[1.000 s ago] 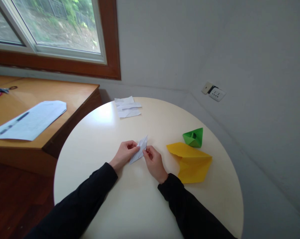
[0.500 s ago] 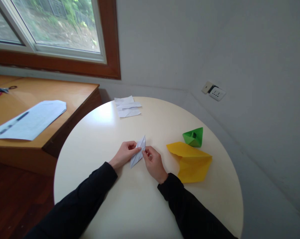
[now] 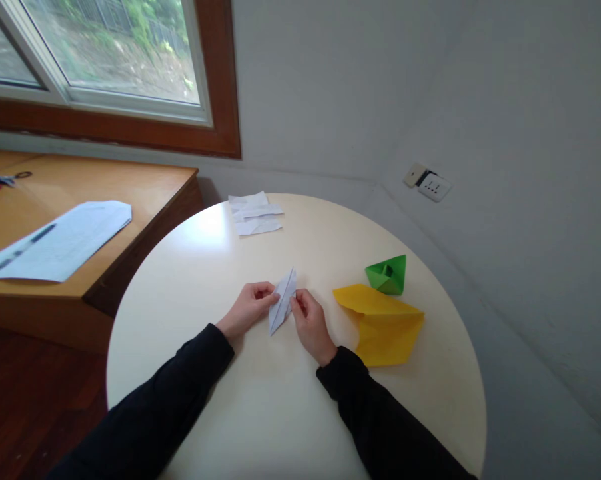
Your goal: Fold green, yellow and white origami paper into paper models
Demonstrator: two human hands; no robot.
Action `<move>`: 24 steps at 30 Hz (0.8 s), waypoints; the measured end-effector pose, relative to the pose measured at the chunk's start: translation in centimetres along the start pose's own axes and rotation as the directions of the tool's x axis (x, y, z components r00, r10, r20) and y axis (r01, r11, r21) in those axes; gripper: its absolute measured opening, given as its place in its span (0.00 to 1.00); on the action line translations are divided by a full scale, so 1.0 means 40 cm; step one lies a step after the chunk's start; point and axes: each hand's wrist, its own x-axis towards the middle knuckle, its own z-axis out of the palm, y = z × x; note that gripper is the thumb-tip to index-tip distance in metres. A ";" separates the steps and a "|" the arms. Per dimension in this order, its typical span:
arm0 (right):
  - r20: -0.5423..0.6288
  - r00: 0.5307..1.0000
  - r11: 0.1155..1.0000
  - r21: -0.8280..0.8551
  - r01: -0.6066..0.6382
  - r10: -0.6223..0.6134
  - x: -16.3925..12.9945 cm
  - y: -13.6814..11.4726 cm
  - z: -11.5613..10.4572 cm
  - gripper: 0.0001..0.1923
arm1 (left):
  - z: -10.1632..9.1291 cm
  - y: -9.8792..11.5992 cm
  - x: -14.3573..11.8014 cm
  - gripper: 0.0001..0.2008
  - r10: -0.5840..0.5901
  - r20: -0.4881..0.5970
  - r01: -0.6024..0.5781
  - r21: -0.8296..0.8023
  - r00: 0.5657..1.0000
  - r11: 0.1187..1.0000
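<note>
Nearest the viewer, two dark sleeves are seen entering from the lower edge of the frame and converging at centre, over the round cream table (image 3: 260,413). At frame centre, the folded white paper (image 3: 282,308) is pinched from both sides: the left hand (image 3: 248,312) is closed on its left edge with thumb and fingertips, and the right hand (image 3: 310,325) is closed on its right edge in the same way, so that the piece lies between the two hands and neither is appreciably nearer. The long axis of the narrow, pointed shape is set on a diagonal, from lower left to upper right in the frame, with its far tip pointing away from the body; whether the lower tip rests on the table cannot be told. To the right of the right hand, apart from it, a folded yellow sheet (image 3: 383,325) is laid flat, and just beyond it a small green paper figure (image 3: 388,275) stands. Farther still, towards upper centre, a few white paper scraps (image 3: 254,215) are gathered near the table's far rim.
</note>
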 end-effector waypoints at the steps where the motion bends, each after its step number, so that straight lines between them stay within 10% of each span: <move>1: -0.004 1.000 1.000 0.005 -0.009 0.009 0.000 -0.001 -0.001 0.08 | 0.000 0.003 -0.001 0.12 0.018 0.015 -0.019 0.021 1.000 1.000; 13: -0.033 0.998 0.999 0.024 -0.048 0.048 -0.006 -0.012 -0.007 0.11 | 0.011 0.007 -0.015 0.15 0.181 0.158 -0.205 0.151 0.971 0.967; 24: 0.023 0.999 0.996 0.080 -0.025 0.023 0.000 -0.006 -0.007 0.04 | 0.016 0.013 -0.019 0.13 0.248 -0.002 -0.244 0.186 0.969 0.952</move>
